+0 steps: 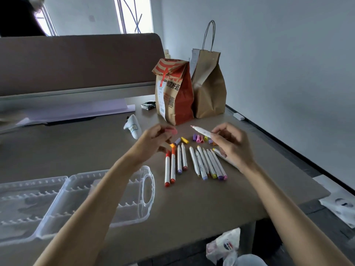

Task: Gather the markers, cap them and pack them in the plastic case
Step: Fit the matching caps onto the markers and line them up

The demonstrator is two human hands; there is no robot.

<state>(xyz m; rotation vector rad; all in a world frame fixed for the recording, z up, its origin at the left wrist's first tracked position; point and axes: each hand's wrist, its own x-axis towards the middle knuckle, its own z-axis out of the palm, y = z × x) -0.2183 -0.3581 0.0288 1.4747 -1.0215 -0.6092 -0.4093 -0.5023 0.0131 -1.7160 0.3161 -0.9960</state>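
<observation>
L hand (153, 140) is up off the table (221, 204), pinching a pink cap (170, 130) btw thumb and fingertips, other fingers curled. R hand (231, 144) grips a white marker (203, 132) by its back half, fingers curled round the barrel. The bare pink tip points left twd the cap, w/ a clear gap btw tip and cap.

Below the hands more markers lie on the table in two lots. Left group (175, 164): four side by side, roughly parallel, two w/ red-orange ends, two w/ purple and dark-pink near ends. Right group (208, 164): a tight fan, barrels touching, near ends mostly capped purple, yellow and pink. Exact count is hard to tell, as one at the right edge is partly hidden under R hand.

Loose caps (198, 138) in purple, pink and yellow sit bunched just beyond the right group, btw the hands. A yellow and a lilac one lie nearer L hand.

Case (148, 176), clear plastic w/ ribbed slots, lies open flat at the table's near-left. L forearm passes over its right half.

At the far side, red bag (174, 96) and brown bag (209, 87) stand touching. A white controller (133, 128) lies just beyond L hand.
</observation>
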